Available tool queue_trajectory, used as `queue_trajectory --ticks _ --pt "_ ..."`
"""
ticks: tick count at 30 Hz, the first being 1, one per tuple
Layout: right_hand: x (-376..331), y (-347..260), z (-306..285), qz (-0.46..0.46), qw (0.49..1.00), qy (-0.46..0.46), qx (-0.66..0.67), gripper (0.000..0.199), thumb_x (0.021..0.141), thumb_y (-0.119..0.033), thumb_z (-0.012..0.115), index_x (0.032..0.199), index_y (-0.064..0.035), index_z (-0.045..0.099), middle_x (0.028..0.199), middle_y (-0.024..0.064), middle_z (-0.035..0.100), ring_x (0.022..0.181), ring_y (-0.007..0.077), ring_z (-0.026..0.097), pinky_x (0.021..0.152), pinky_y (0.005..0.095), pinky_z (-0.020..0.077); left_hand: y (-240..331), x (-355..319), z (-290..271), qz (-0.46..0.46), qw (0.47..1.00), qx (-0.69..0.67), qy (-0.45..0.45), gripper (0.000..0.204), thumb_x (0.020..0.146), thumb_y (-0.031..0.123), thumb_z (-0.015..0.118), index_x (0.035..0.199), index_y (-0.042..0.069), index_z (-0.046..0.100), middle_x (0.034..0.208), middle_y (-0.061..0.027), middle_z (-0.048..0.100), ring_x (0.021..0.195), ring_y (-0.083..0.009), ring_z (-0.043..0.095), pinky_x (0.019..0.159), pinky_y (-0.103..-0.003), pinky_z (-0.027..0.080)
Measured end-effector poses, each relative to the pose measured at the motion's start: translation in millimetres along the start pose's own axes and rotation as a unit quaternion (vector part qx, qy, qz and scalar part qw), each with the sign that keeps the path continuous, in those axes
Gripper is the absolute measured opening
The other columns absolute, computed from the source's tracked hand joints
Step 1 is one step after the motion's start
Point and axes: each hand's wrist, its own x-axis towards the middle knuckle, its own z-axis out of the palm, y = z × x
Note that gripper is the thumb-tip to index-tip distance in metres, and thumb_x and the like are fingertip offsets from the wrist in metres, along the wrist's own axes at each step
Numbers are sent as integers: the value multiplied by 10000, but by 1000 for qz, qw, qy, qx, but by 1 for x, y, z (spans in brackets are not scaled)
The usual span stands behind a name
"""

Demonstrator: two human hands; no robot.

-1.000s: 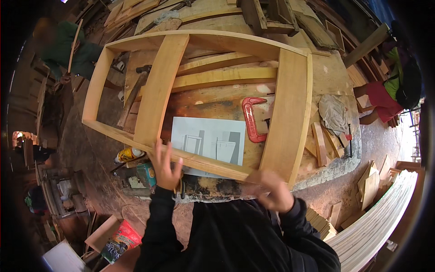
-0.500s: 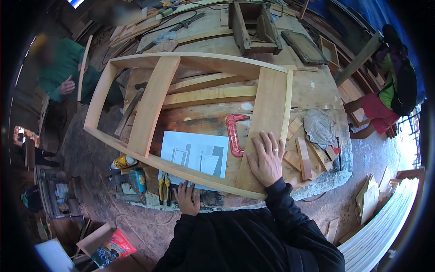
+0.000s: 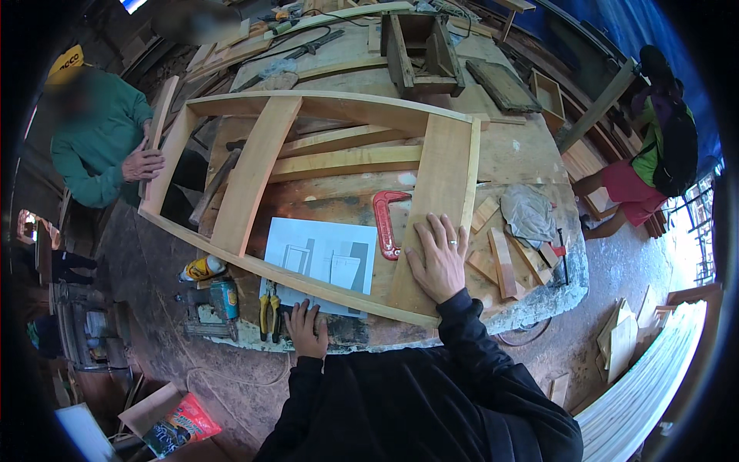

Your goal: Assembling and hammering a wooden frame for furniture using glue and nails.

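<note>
The person's right hand [image 3: 440, 260] is lying flat, fingers spread, on the wide board [image 3: 435, 208] that is forming the right end of a large wooden frame [image 3: 254, 173]; it is pressing down and gripping nothing. The left hand [image 3: 306, 329] is resting at the near edge of the workbench [image 3: 531, 158], just below the frame's long near rail [image 3: 308, 283], its fingers extended and slightly apart, touching the bench edge without holding anything.

The frame is lying flat across the workbench, taking up most of its top, with a second wide board crossing it toward the left end. Inside the frame, between the two boards, a sheet of paper with drawings [image 3: 322, 256] is lying on the bench, its near edge tucked under the rail. A red clamp [image 3: 386, 223] is lying just beside the sheet, between it and the right hand.

Left of the left hand, pliers with yellow handles [image 3: 269, 312] are sitting at the bench edge, and beyond them a blue power tool [image 3: 217, 304] and a yellow bottle [image 3: 202, 269]. Right of the wide board, wood offcuts [image 3: 500, 258] and a grey rag [image 3: 530, 215] are lying on the bench.

Another person in a green top [image 3: 96, 142] is standing at the far left end, one hand on the frame. A third person with a backpack [image 3: 654, 154] is bending over at the far right, well apart from the bench.
</note>
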Motion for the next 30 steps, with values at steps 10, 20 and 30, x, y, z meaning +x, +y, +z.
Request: queue_trajectory --ticks 10,20,30 --pt "-6 -1 1 -14 1000 6 -18 481 839 -289 637 1270 -92 554 1394 137 469 1372 322 341 1146 521 155 6 -3 -8 -15 999 -13 27 336 857 236 620 1156 83 624 1321 -117 538 1281 -358 447 1109 -572 254" --pt "2 -3 6 -24 1000 -1 -9 503 838 -305 629 1282 -85 547 1420 141 455 1380 338 329 1149 544 131 5 -2 -13 -40 992 -66 96 365 838 184 650 1183 75 603 1317 -147 495 1269 -384 427 1075 -482 345" --pt "-7 12 16 -45 999 6 -31 508 847 -284 615 1297 -63 537 1412 152 466 1366 347 348 1143 536 160 1 -13 -3 -25 996 -60 68 294 881 225 620 1144 93 614 1286 -120 527 1275 -333 448 1113 -525 301"
